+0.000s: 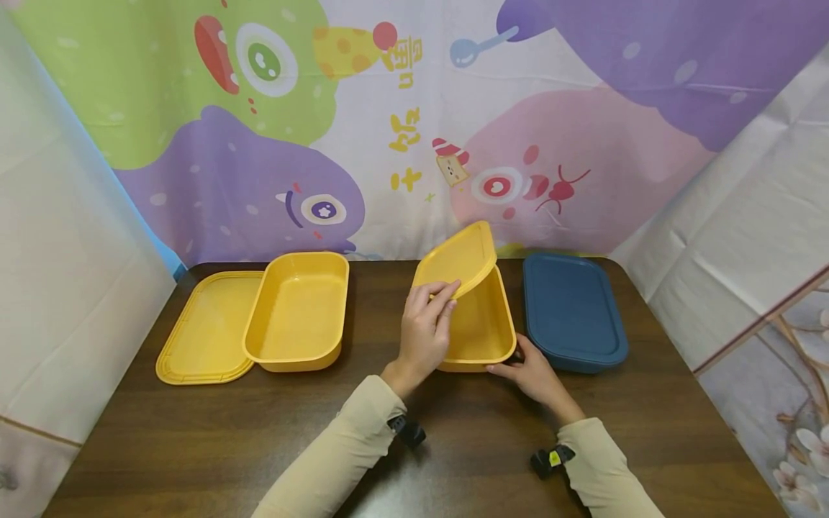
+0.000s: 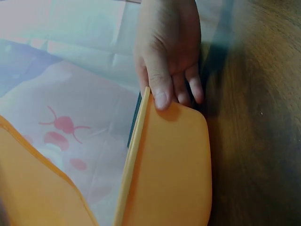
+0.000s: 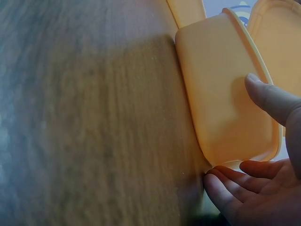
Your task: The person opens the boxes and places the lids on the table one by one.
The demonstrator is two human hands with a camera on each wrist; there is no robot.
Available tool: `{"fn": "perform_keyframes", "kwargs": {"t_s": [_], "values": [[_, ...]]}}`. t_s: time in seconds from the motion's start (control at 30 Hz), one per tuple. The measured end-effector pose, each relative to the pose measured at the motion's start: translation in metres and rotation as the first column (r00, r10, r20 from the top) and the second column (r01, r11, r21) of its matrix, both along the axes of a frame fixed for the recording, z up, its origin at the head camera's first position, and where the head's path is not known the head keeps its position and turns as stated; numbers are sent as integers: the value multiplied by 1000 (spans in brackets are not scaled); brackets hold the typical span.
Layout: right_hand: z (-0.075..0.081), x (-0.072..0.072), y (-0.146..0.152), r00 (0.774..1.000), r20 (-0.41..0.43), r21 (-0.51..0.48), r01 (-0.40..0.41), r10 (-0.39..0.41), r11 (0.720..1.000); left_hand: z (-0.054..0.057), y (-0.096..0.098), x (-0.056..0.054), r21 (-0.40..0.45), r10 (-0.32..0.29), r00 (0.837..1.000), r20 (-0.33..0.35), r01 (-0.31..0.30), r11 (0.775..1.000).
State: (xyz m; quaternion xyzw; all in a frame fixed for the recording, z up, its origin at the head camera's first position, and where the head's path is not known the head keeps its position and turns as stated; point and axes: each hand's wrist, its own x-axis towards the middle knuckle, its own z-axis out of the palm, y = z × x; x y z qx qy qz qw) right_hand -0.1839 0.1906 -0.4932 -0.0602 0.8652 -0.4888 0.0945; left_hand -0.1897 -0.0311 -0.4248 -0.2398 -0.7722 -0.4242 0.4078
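Observation:
Toward the right of centre in the head view, a yellow rectangular food container point(image 1: 482, 324) stands upright on the table. Its yellow lid point(image 1: 456, 257) is tilted up above it, off the rim at the near side; contact at the far side cannot be told. My left hand point(image 1: 424, 327) pinches the lid's near edge between thumb and fingers. At the container's near right corner, my right hand point(image 1: 534, 373) holds the wall. In the right wrist view, the thumb lies on the front wall point(image 3: 225, 94) and the other fingers are round the side.
On the left, a second open yellow container point(image 1: 298, 309) overlaps a flat yellow lid point(image 1: 207, 331). A blue container with its lid on point(image 1: 573, 309) stands close to the right hand. Behind the wooden table point(image 1: 479, 446) hangs a printed cloth point(image 1: 401, 208).

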Motion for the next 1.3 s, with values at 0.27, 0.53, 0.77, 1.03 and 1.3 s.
{"fn": "perform_keyframes", "kwargs": {"t_s": [0.27, 0.53, 0.77, 1.03, 1.3], "values": [[-1, -1, 1, 1000, -7, 7, 2, -2, 1000, 0, -2, -1, 12, 28, 999, -20, -28, 1000], [-2, -1, 1, 1000, -18, 21, -1, 2, 1000, 3, -5, -2, 74, 34, 999, -14, -33, 997], [0, 0, 0, 1000, -16, 12, -2, 3, 1000, 3, -8, -3, 171, 63, 998, -18, -59, 984], [1, 1, 0, 1000, 10, -5, -4, 4, 1000, 3, -11, -4, 302, 128, 992, 17, -127, 945], [2, 0, 0, 1000, 11, 10, 1, -1, 1000, 6, -12, -4, 434, 152, 986, 65, -165, 886]]}}
